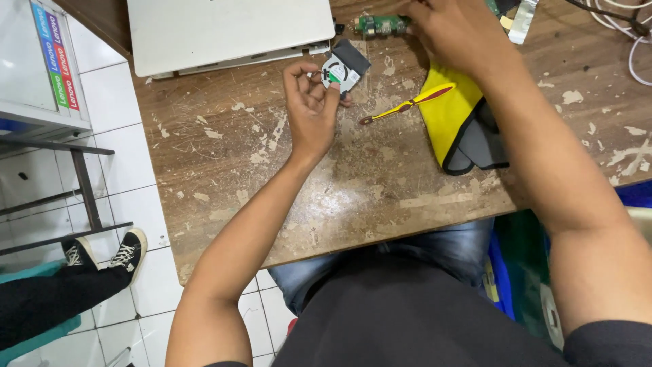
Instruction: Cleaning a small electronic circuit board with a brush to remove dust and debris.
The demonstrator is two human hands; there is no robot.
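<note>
Worn wooden table (353,183), scratched, paint flecks all over, fills most of the head view. White tiled floor (129,170) to its left. Person's lap in dark shirt and jeans at the bottom edge.

White laptop (227,30) lies closed or face down at the table's far left, near the top edge. Yellow and grey pouch (455,119) lies right of centre, partly under the right forearm. Another person's leg in black trousers with a black and white sneaker (129,251) on the floor, lower left, well apart from the table work. Dark metal frame (81,183) stands on the tiles beside it.

Left hand (311,109) is up at mid table, fingers curled in, pinching the near corner of a small black laptop fan (345,68) with a white label; fan sits just beside the laptop's right corner, tilted, apparently resting on the table. Right hand (455,30) reaches to the top edge, back of hand to camera, fingers hidden; cannot tell whether it grips anything. It is just beside a small green circuit board (380,25).

Yellow and red screwdriver (407,105) lies on the table between fan and pouch, handle touching the pouch, tip pointing left. White cables (631,34) at the far right corner.
</note>
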